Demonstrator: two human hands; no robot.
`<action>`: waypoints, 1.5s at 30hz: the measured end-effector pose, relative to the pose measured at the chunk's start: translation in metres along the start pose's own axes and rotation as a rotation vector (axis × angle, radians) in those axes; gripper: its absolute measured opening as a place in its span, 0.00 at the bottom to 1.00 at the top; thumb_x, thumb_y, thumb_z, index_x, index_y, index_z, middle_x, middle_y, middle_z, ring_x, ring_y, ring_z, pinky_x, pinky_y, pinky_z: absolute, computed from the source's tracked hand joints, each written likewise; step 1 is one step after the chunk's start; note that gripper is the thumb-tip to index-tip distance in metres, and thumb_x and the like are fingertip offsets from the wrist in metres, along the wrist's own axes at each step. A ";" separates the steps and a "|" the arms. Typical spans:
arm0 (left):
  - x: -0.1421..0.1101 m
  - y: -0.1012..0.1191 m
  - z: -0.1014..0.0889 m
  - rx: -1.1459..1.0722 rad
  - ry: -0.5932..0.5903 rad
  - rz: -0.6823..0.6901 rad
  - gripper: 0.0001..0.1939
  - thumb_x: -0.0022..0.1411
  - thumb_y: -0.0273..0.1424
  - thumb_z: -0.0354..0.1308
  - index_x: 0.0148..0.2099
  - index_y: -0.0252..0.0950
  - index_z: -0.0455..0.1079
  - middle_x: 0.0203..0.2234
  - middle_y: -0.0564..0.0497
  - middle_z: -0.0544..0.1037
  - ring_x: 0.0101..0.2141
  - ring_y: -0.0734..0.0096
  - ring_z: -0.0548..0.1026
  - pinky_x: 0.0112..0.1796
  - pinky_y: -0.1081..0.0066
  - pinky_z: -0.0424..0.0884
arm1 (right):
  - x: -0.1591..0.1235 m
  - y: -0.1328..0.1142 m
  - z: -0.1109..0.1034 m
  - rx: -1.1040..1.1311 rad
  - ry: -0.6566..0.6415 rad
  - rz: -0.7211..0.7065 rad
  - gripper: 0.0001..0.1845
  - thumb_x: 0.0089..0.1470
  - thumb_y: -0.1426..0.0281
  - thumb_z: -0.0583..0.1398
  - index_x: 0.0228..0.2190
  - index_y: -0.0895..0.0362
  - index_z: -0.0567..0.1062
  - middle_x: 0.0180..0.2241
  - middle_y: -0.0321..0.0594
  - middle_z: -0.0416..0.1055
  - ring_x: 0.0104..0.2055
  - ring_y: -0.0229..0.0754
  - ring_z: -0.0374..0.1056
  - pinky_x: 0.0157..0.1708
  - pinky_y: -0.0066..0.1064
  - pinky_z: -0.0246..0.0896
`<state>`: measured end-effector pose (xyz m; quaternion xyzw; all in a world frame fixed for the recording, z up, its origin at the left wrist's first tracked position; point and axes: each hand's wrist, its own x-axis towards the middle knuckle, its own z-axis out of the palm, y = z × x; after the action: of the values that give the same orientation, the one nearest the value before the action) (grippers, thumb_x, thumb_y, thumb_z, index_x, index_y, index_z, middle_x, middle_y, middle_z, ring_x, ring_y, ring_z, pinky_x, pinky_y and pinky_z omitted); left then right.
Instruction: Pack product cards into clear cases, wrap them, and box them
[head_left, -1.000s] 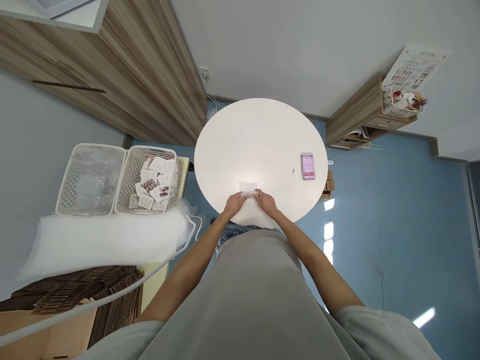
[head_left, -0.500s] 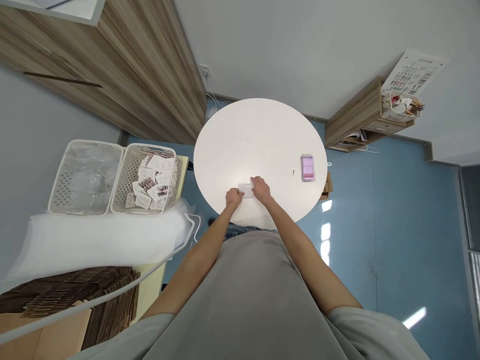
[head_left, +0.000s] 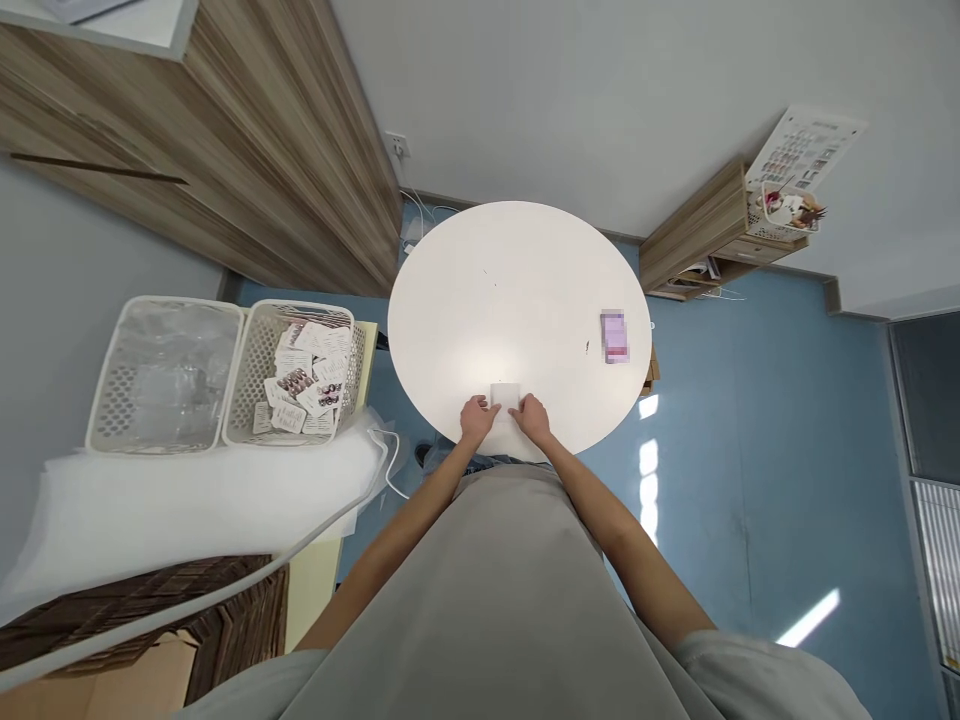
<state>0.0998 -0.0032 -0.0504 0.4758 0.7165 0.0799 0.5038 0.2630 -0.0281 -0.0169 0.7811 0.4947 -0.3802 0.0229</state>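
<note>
Close to the front edge of the round white table (head_left: 517, 260), a small whitish rectangular packet (head_left: 505, 396) lies between my hands. Its kind is hard to make out against the white tabletop. My left hand (head_left: 477, 417) grips its lower left side, thumb pointing inward. Opposite, my right hand (head_left: 532, 416) pinches the lower right side in the same way. To the right on the table is a pink-purple rectangular thing (head_left: 615, 337), blurred into blocks.
At the left, a white basket of clear plastic bags (head_left: 169, 385) adjoins another basket (head_left: 232, 410) of printed cards (head_left: 307, 375). White sheets (head_left: 202, 510) and folded brown cardboard (head_left: 240, 620) lie nearer. A wooden cabinet (head_left: 300, 150) stands behind; a shelf (head_left: 697, 220) stands back right.
Both hands have moved nearer to my body with the packet. It now looks more upright and squarer, and my right hand has shifted from its upper right to its lower right side.
</note>
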 end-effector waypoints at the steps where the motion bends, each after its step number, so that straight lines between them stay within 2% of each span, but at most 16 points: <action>1: 0.001 0.002 0.003 0.025 -0.038 0.033 0.22 0.63 0.37 0.70 0.56 0.36 0.73 0.53 0.38 0.83 0.50 0.55 0.83 0.52 0.60 0.75 | -0.004 0.002 0.005 0.011 0.029 0.016 0.09 0.68 0.63 0.63 0.43 0.54 0.71 0.43 0.46 0.78 0.45 0.50 0.75 0.41 0.35 0.68; 3: 0.001 0.007 0.010 0.084 -0.075 0.083 0.20 0.63 0.34 0.70 0.55 0.36 0.73 0.53 0.38 0.82 0.50 0.55 0.82 0.52 0.61 0.76 | -0.009 0.004 0.010 0.016 0.065 0.040 0.08 0.67 0.64 0.62 0.43 0.54 0.71 0.44 0.47 0.78 0.45 0.51 0.75 0.41 0.36 0.68; 6: 0.000 0.008 0.014 0.148 -0.071 0.101 0.18 0.64 0.31 0.67 0.55 0.36 0.71 0.54 0.37 0.80 0.51 0.54 0.81 0.52 0.59 0.75 | -0.013 0.002 0.011 0.041 0.079 0.062 0.08 0.66 0.64 0.63 0.42 0.53 0.71 0.43 0.46 0.78 0.45 0.50 0.75 0.41 0.36 0.68; 9: 0.000 0.000 0.002 0.165 -0.030 0.107 0.16 0.65 0.29 0.65 0.54 0.36 0.70 0.55 0.37 0.78 0.51 0.54 0.80 0.53 0.57 0.75 | -0.012 -0.012 0.017 0.081 0.077 0.047 0.07 0.66 0.64 0.63 0.41 0.53 0.70 0.43 0.44 0.78 0.45 0.50 0.75 0.43 0.36 0.68; 11: 0.005 -0.012 -0.017 0.158 0.015 0.104 0.15 0.65 0.27 0.65 0.53 0.36 0.70 0.54 0.38 0.78 0.51 0.55 0.80 0.54 0.58 0.74 | -0.008 -0.034 0.027 0.072 0.066 0.023 0.06 0.66 0.65 0.62 0.41 0.53 0.70 0.43 0.44 0.79 0.46 0.49 0.76 0.44 0.36 0.69; 17: 0.028 -0.054 -0.095 0.150 0.166 0.049 0.16 0.66 0.29 0.63 0.56 0.38 0.72 0.54 0.39 0.79 0.50 0.56 0.81 0.53 0.60 0.75 | 0.011 -0.126 0.063 -0.021 -0.002 -0.074 0.08 0.68 0.65 0.62 0.46 0.55 0.72 0.47 0.51 0.78 0.48 0.52 0.76 0.45 0.38 0.71; 19: 0.031 -0.061 -0.111 0.174 0.148 0.033 0.17 0.67 0.29 0.62 0.57 0.39 0.72 0.53 0.39 0.81 0.50 0.55 0.81 0.52 0.61 0.75 | 0.012 -0.145 0.067 -0.028 -0.025 -0.052 0.10 0.68 0.65 0.62 0.47 0.57 0.72 0.48 0.53 0.78 0.49 0.53 0.76 0.45 0.38 0.72; 21: 0.030 -0.064 -0.119 0.203 0.118 0.033 0.17 0.67 0.30 0.61 0.58 0.39 0.72 0.50 0.41 0.83 0.50 0.55 0.81 0.52 0.60 0.75 | 0.012 -0.154 0.066 -0.026 -0.044 -0.036 0.11 0.68 0.65 0.62 0.48 0.58 0.72 0.49 0.54 0.79 0.50 0.53 0.77 0.45 0.38 0.72; 27: 0.020 -0.056 -0.119 0.237 0.144 0.019 0.21 0.66 0.28 0.59 0.60 0.40 0.73 0.49 0.40 0.84 0.53 0.52 0.81 0.53 0.59 0.75 | 0.001 -0.153 0.051 -0.106 -0.077 -0.060 0.12 0.70 0.64 0.62 0.49 0.59 0.75 0.50 0.60 0.79 0.52 0.56 0.79 0.45 0.39 0.73; 31: 0.004 -0.051 -0.123 0.189 0.172 -0.007 0.22 0.67 0.29 0.60 0.62 0.37 0.73 0.55 0.38 0.82 0.54 0.54 0.81 0.56 0.61 0.74 | -0.012 -0.138 0.038 -0.137 -0.113 -0.178 0.11 0.72 0.62 0.60 0.44 0.57 0.76 0.47 0.57 0.81 0.50 0.56 0.79 0.45 0.40 0.72; 34: -0.018 -0.049 -0.121 0.113 0.195 0.013 0.22 0.69 0.28 0.58 0.63 0.36 0.73 0.58 0.39 0.80 0.51 0.58 0.82 0.57 0.62 0.75 | -0.021 -0.121 0.028 -0.102 -0.112 -0.271 0.10 0.72 0.63 0.58 0.40 0.55 0.76 0.43 0.51 0.82 0.47 0.54 0.79 0.43 0.38 0.71; 37: -0.044 -0.046 -0.114 0.027 0.214 0.026 0.20 0.69 0.27 0.58 0.62 0.37 0.74 0.57 0.42 0.81 0.47 0.61 0.83 0.55 0.63 0.76 | -0.029 -0.109 0.024 -0.044 -0.101 -0.320 0.10 0.71 0.64 0.57 0.37 0.53 0.75 0.40 0.47 0.82 0.44 0.51 0.78 0.42 0.37 0.70; 41: -0.078 -0.046 -0.107 -0.062 0.244 -0.006 0.18 0.69 0.26 0.59 0.59 0.38 0.76 0.52 0.45 0.84 0.46 0.61 0.83 0.55 0.63 0.78 | -0.041 -0.103 0.032 0.029 -0.146 -0.347 0.10 0.69 0.64 0.58 0.35 0.53 0.75 0.39 0.45 0.82 0.43 0.49 0.78 0.42 0.35 0.68; 45: -0.114 -0.058 -0.110 -0.163 0.318 -0.097 0.18 0.70 0.29 0.58 0.60 0.38 0.75 0.52 0.44 0.84 0.49 0.60 0.83 0.54 0.62 0.79 | -0.054 -0.106 0.044 0.061 -0.238 -0.382 0.11 0.69 0.64 0.59 0.33 0.52 0.74 0.36 0.43 0.82 0.41 0.47 0.77 0.40 0.33 0.65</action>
<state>-0.0183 -0.0808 0.0410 0.3796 0.8003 0.1878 0.4244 0.1422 -0.0336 0.0213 0.6231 0.6157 -0.4820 -0.0149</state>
